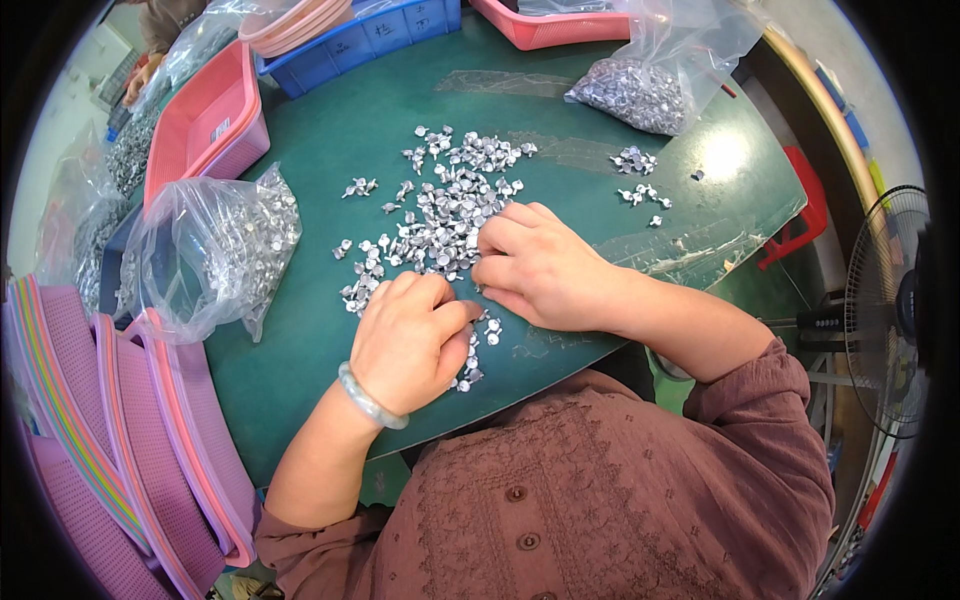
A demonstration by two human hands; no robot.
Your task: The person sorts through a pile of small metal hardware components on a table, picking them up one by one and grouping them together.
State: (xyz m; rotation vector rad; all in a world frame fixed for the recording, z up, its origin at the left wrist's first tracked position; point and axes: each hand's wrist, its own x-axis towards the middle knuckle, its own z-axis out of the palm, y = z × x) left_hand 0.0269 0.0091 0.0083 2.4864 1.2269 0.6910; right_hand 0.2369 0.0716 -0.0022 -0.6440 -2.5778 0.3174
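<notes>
A loose pile of small silver metal parts [455, 215], each with a round head, lies spread over the green table. My left hand [405, 335], with a pale bangle at its wrist, rests at the pile's near edge, fingers curled and thumb against the index finger. Just right of the pile, my right hand [540, 265] is bent inward, its fingers and thumb drawn together beside the left fingertips. Whatever either hand pinches is hidden by the fingers. A few more metal parts [490, 330] lie beside and under my left hand, near the table's front edge.
Clear bags of metal parts stand at left [265, 235] and far right [635, 95]. Small groups of parts [640, 175] lie at right. Pink trays [205, 125], a blue crate [365, 45] and purple baskets [180, 430] line the left and back. A fan [890, 310] stands right.
</notes>
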